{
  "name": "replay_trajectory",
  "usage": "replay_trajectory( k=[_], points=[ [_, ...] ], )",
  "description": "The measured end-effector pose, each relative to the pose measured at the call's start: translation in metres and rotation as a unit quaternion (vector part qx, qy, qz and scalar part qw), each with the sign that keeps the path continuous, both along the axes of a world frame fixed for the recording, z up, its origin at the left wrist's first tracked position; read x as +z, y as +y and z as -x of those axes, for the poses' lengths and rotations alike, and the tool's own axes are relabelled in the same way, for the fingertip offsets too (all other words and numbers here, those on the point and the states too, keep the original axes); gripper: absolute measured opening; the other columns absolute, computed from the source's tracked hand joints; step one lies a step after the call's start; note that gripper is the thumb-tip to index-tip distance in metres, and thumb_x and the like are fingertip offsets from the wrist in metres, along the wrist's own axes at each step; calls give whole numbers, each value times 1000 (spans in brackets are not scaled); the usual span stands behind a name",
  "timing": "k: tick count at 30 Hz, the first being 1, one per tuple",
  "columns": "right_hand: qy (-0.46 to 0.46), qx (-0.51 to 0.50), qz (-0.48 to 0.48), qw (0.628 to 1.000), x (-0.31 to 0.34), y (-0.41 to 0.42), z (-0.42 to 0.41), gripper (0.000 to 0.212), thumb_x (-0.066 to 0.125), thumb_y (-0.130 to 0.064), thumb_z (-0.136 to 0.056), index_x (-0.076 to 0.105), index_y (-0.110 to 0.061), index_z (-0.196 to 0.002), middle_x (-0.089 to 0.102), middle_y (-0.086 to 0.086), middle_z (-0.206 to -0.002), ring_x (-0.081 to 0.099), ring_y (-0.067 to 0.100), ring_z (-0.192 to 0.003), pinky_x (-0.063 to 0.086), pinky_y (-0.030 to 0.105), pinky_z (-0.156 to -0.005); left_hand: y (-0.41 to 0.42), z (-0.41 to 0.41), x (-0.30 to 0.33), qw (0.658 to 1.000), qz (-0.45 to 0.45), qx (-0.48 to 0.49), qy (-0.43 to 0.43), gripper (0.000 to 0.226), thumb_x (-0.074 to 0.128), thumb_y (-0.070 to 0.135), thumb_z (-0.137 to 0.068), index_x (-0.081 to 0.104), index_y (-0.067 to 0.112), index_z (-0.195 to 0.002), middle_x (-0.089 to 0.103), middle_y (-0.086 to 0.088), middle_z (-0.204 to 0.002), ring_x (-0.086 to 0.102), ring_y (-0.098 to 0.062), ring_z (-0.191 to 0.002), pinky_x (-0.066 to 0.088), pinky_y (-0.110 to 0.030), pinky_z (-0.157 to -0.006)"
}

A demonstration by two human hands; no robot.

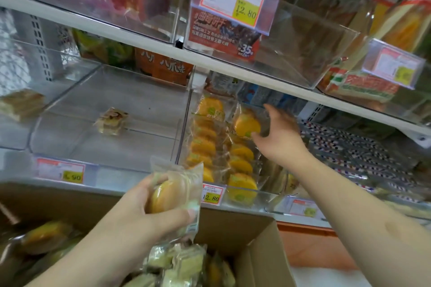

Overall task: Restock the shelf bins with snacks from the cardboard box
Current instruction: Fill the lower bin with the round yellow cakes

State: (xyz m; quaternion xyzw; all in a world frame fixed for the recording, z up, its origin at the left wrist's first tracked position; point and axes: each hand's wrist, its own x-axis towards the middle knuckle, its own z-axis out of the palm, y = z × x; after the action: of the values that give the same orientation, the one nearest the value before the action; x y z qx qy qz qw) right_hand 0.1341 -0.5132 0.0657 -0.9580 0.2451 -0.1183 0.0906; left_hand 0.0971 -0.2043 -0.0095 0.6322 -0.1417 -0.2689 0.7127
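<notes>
My left hand grips a wrapped round yellow cake above the open cardboard box, which holds several more wrapped cakes. My right hand reaches into the clear shelf bin in the middle, fingers spread, touching a wrapped yellow cake at the back of the bin. Two rows of the same cakes stand upright in that bin.
Left of it is a clear bin with a single small wrapped snack. Farther left lies a sandwich cake. A bin of striped packets stands on the right. The upper shelf carries bins and a 12.80 price tag.
</notes>
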Motion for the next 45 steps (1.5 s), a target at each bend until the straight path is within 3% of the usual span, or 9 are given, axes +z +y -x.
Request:
replay_trajectory(
  k=[6,13,18,23,26,31,36,42,45],
  points=[
    [-108,52,-239,963,-1,88,97,21,69,-38,-98,66,-36,-119,69,-13,-116,65,8,-110,54,42,-104,5,13,14,1000,7,-7,-26,76,86,36,-58,64,45,-130,74,2,-118,72,-25,-110,57,-52,-103],
    [6,39,-658,752,-1,137,144,49,74,-55,-89,74,-17,-120,77,17,-101,75,33,-81,56,38,-60,6,32,32,911,-155,-37,-379,84,86,19,-75,52,57,-142,41,30,-149,44,5,-141,42,-22,-113],
    [-80,97,-663,738,2,126,150,37,82,-18,-83,76,-15,-120,78,13,-117,75,30,-107,61,36,-77,16,30,36,949,-114,-33,-294,106,98,51,-62,36,63,-148,27,39,-155,40,10,-143,41,-28,-117],
    [-104,172,-675,710,-4,120,146,50,78,-3,-84,68,-10,-132,72,20,-128,71,30,-113,58,34,-88,18,14,31,992,-52,11,-112,98,99,59,-54,54,44,-139,71,11,-130,70,-10,-118,58,-49,-102],
    [-100,194,-617,756,-7,117,141,47,79,-6,-79,71,-13,-124,74,15,-126,71,27,-114,56,36,-92,16,12,36,991,-59,-11,-121,55,95,27,-71,73,36,-120,77,2,-116,78,-22,-93,66,-50,-76],
    [-40,230,-321,918,0,111,135,57,91,-30,-74,65,-35,-125,71,-13,-124,67,9,-118,55,36,-93,22,6,39,965,-138,-49,-215,65,100,22,-66,73,54,-115,77,10,-88,67,-4,-68,55,-21,-70],
    [-39,252,-258,932,1,116,129,49,92,-35,-80,68,-48,-121,69,-26,-120,62,1,-119,53,33,-97,18,5,34,979,-94,7,-183,75,103,43,-53,68,45,-120,78,9,-107,66,-2,-82,52,-20,-70],
    [-130,162,-497,842,-12,111,132,42,94,-22,-67,65,-24,-98,77,8,-107,77,29,-96,64,42,-81,18,1,28,995,-69,21,-75,76,103,47,-43,72,43,-112,80,0,-102,78,-22,-92,62,-44,-91],
    [-81,190,-303,930,-8,112,136,67,96,-31,-71,55,-52,-120,70,-15,-120,67,8,-117,56,32,-98,15,1,32,993,-74,29,-83,72,106,30,-51,69,25,-112,81,-1,-99,78,-24,-90,63,-49,-90]
  ],
)
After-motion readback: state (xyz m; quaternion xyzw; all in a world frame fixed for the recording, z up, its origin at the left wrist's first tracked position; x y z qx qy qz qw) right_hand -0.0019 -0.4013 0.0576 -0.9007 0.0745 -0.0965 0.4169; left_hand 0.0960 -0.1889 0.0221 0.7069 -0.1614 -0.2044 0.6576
